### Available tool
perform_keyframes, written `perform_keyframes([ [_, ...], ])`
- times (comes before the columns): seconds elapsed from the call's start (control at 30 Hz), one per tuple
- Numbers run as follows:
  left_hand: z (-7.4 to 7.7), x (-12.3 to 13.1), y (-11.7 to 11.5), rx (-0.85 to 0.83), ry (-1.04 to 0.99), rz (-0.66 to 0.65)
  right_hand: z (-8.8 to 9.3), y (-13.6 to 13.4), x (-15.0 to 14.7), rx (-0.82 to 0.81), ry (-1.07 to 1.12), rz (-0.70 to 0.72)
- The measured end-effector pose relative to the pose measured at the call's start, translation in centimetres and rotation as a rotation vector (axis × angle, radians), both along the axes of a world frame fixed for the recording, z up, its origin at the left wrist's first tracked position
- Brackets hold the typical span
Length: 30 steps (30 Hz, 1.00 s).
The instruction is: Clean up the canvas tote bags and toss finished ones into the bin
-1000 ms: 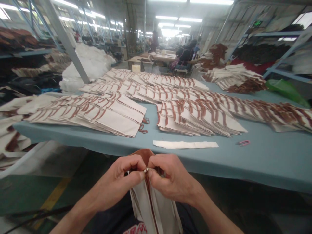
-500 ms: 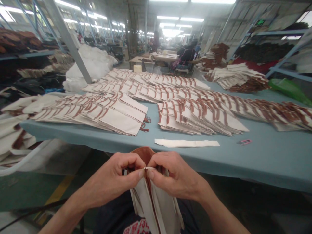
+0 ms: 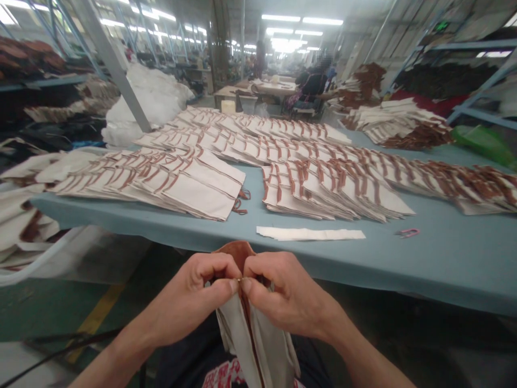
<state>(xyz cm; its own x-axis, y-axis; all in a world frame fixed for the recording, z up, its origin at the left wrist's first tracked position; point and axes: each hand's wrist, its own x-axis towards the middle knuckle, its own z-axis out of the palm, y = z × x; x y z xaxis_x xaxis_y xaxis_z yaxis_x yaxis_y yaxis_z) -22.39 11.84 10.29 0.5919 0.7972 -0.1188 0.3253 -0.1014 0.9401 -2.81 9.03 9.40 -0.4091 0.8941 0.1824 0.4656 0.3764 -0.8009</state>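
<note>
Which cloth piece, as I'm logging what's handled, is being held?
The cream-and-brown piece pinched by the left hand and right hand; those in the front-left pile and front-right pile lie untouched on the table.

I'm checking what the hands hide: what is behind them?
Beyond the left hand and right hand, a brown part of the held fabric shows, then the blue table. What lies directly behind the hands cannot be seen.

Tube lights overhead — blue metal shelving at right, green floor at left.
</note>
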Motion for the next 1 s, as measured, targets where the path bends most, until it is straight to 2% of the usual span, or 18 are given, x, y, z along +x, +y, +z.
perform_keyframes([
  [0.1,-0.5,-0.1,0.0,-0.003,-0.027,0.006,-0.5,-0.2,-0.2,0.086,-0.02,-0.01],
  [0.2,-0.9,-0.3,-0.1,0.092,0.043,0.009,-0.9,-0.2,-0.2,0.12,-0.069,-0.038],
  [0.3,-1.0,-0.6,-0.1,0.18,0.108,-0.02,-0.8,-0.2,-0.1,0.081,-0.114,-0.015],
  [0.4,-0.8,-0.9,0.2,0.198,0.129,-0.061,-0.4,-0.2,0.1,0.046,-0.132,0.011],
  [0.53,-0.1,-1.1,0.5,0.221,0.163,-0.102,0.1,-0.3,0.0,0.043,-0.143,-0.023],
  [0.67,0.5,-1.4,0.7,0.323,0.242,-0.139,0.2,-0.2,-0.3,0.051,-0.188,-0.055],
  [0.8,0.3,-1.8,0.7,0.4,0.296,-0.185,0.6,0.3,-0.5,-0.038,-0.249,-0.065],
  [1.0,-1.0,-1.4,0.9,0.702,0.307,-0.207,1.2,1.6,-0.6,-0.13,-0.315,-0.022],
])
